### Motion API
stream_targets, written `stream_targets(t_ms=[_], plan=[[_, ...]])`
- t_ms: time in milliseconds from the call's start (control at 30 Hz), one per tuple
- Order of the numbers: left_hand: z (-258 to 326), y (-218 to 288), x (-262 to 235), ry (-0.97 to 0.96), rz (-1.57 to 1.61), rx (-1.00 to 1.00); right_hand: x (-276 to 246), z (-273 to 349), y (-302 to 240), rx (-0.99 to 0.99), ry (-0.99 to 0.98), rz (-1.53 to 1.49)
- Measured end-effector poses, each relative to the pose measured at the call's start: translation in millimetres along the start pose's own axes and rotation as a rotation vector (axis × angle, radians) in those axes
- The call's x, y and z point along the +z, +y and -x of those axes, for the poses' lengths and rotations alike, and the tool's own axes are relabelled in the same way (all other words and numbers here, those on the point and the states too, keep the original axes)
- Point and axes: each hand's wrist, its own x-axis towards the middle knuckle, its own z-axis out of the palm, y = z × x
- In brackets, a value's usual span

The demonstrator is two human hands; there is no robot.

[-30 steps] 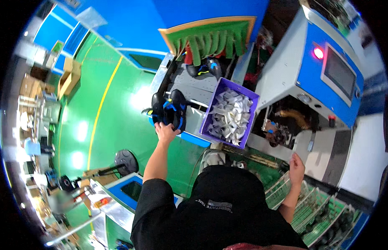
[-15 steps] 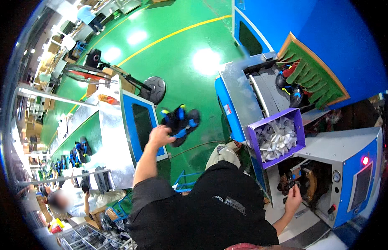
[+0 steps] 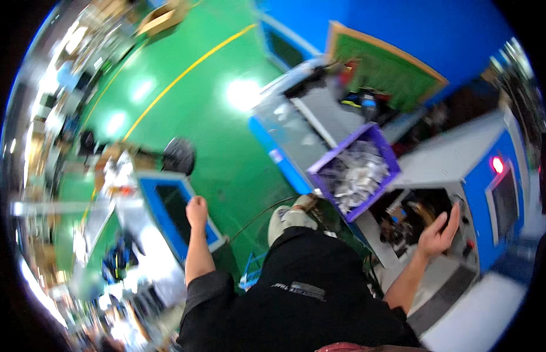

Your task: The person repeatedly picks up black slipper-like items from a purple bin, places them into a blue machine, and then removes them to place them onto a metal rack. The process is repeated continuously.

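My left hand [image 3: 196,212] is curled closed in front of the blue side panel of the metal bench [image 3: 150,246], with nothing seen in it. Black and blue sandals [image 3: 121,258] lie blurred at that bench's left side. My right hand [image 3: 440,233] is held up with its fingers stretched and thumb apart, empty, at the opening of the blue and grey machine [image 3: 496,202]. Dark and brownish parts [image 3: 396,220] sit inside that opening; their details are smeared by motion.
A purple bin [image 3: 320,173] of whitish pieces stands beside the machine opening. Behind it, dark footwear [image 3: 367,102] lies on a conveyor [image 3: 320,111] before a green strip curtain [image 3: 381,67]. A round black stand base [image 3: 179,156] rests on the green floor [image 3: 226,176].
The sandals have left my left hand, which has moved left and closed. My right hand has drawn back from the machine's inner parts and opened. The whole view has turned.
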Motion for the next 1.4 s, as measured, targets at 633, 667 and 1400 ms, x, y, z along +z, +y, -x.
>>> stream_targets(t_ms=[633, 667, 1400], plan=[[-58, 670, 439, -0.941, 0.303, 0.304, 39, -24, 101, -0.305, 0.218, 0.880], [-68, 657, 442, -0.948, 0.347, 0.323, 38, -26, 98, -0.289, 0.203, 0.887], [112, 464, -19, -0.616, 0.581, 1.446, 71, 35, -85, 0.990, 0.068, -1.052]])
